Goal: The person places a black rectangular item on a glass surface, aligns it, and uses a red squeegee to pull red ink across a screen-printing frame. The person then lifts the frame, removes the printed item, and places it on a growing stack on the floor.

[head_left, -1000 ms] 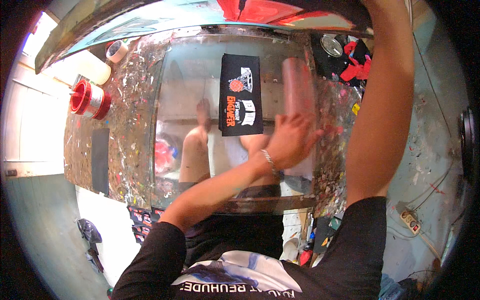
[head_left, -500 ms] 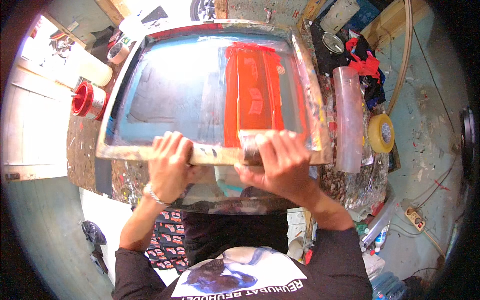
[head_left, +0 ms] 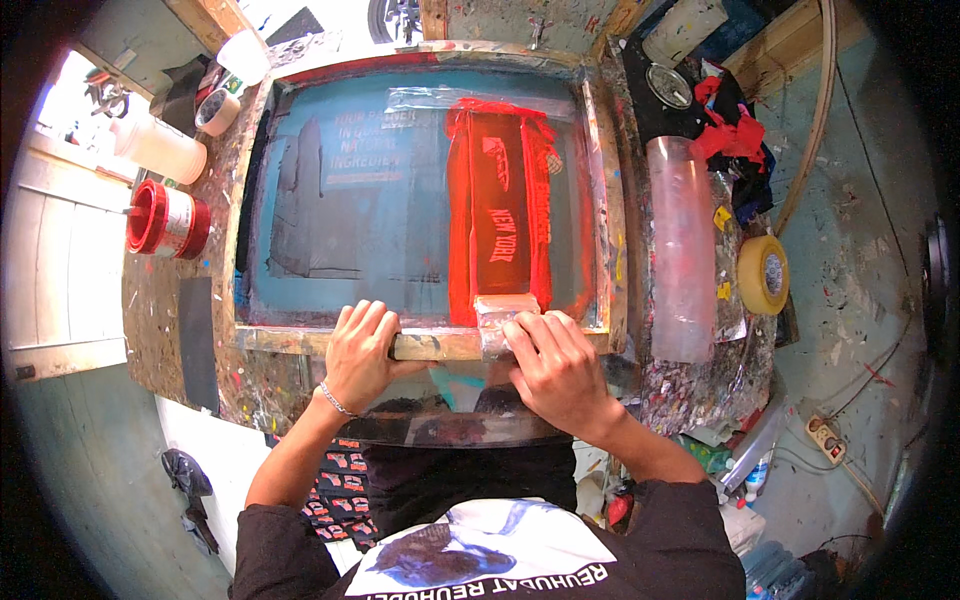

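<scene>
Left hand (head_left: 362,352): gripping the near rail of the paint-splattered wooden printing screen frame (head_left: 610,240).
Right hand (head_left: 556,368): clasping the ink-smeared squeegee (head_left: 503,318) below the red ink band (head_left: 500,215).

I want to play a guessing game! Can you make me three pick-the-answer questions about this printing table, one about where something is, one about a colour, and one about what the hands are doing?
1. Where is the yellow tape roll?
A. right of the screen frame
B. on the mesh
C. in a hand

2. What colour is the ink band on the mesh?
A. green
B. red
C. white

3. What are the two hands doing?
A. hanging free
B. holding a cup
C. gripping the squeegee at the frame's near edge

Answers:
1. A, the roll lies on the messy table to the right.
2. B, the band is bright red.
3. C, the left hand and right hand close around it, side by side.
</scene>
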`<action>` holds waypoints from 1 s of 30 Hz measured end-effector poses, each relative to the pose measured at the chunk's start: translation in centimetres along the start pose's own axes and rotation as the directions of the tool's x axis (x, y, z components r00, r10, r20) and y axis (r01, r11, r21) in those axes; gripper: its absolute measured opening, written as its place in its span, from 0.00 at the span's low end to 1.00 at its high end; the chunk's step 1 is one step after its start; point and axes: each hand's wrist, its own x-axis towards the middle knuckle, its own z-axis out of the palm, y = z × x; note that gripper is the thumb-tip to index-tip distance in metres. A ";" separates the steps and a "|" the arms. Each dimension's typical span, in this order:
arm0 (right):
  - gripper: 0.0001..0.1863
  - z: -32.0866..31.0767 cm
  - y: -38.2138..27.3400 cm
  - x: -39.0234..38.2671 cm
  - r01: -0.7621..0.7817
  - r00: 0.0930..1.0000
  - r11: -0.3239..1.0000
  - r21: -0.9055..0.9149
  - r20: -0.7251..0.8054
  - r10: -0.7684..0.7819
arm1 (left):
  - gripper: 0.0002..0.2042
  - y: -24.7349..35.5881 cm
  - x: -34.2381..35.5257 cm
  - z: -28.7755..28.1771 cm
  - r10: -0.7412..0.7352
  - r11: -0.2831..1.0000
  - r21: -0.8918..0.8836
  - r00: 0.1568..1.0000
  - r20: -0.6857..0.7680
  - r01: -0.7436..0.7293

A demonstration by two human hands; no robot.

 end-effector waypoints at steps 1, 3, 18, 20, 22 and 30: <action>0.25 -0.3 0.0 0.2 0.005 0.999 1.000 -0.013 0.035 -0.004 | 0.30 0.0 -0.1 0.1 0.004 1.000 -0.002 1.000 -0.012 -0.004; 0.23 -1.1 0.0 0.9 0.028 0.997 0.998 -0.058 0.066 -0.024 | 0.30 -0.1 -0.1 0.1 0.005 1.000 -0.006 1.000 -0.026 -0.005; 0.13 -4.1 3.0 6.6 0.039 0.982 0.993 0.114 0.177 -0.059 | 0.30 0.0 -0.5 0.5 0.020 1.000 0.006 0.994 -0.103 -0.020; 0.13 -3.2 2.1 4.8 0.036 0.991 0.997 0.061 0.130 -0.044 | 0.30 0.0 -0.3 0.5 0.031 1.000 0.001 0.994 -0.107 -0.032; 0.13 -2.0 2.2 4.3 0.080 0.995 0.997 0.001 0.059 -0.080 | 0.30 -0.2 -0.5 0.5 0.029 1.000 0.003 0.994 -0.106 -0.029; 0.14 1.7 13.5 17.2 0.089 0.978 0.982 -0.170 -0.173 -0.118 | 0.29 0.1 -0.3 0.3 0.003 1.000 -0.002 0.998 -0.058 -0.003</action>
